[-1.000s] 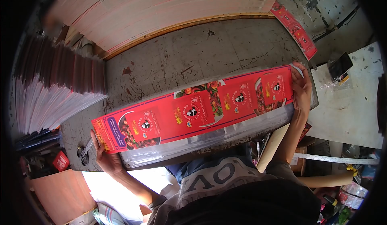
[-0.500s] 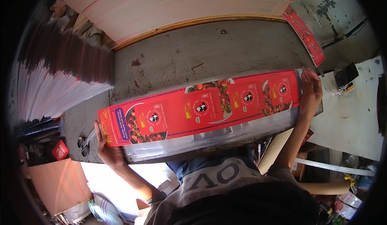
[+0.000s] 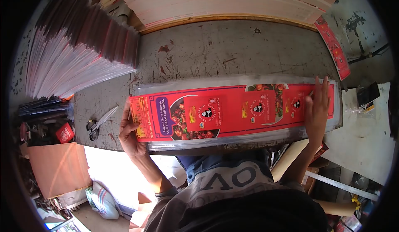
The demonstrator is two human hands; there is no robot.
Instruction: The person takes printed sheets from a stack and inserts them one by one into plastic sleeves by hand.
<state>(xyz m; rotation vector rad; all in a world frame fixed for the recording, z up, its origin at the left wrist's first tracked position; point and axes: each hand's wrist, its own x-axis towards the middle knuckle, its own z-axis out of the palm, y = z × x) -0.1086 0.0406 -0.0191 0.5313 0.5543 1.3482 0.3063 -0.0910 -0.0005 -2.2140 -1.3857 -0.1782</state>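
1. The left hand [image 3: 133,133] has its thumb on the end of the red card [image 3: 232,112], maybe so it sits straight; I can't tell if it pinches.
2. The right hand [image 3: 317,112] lies open on the other end, maybe holding it flat.
3. Between them, the card lies on clear plastic [image 3: 195,144].

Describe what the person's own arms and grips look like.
The left grip and right grip are human and ungloved. Both forearms are bare, with no watch or band visible. The short sleeves are dark grey, on a shirt with large dark letters across a pale band.
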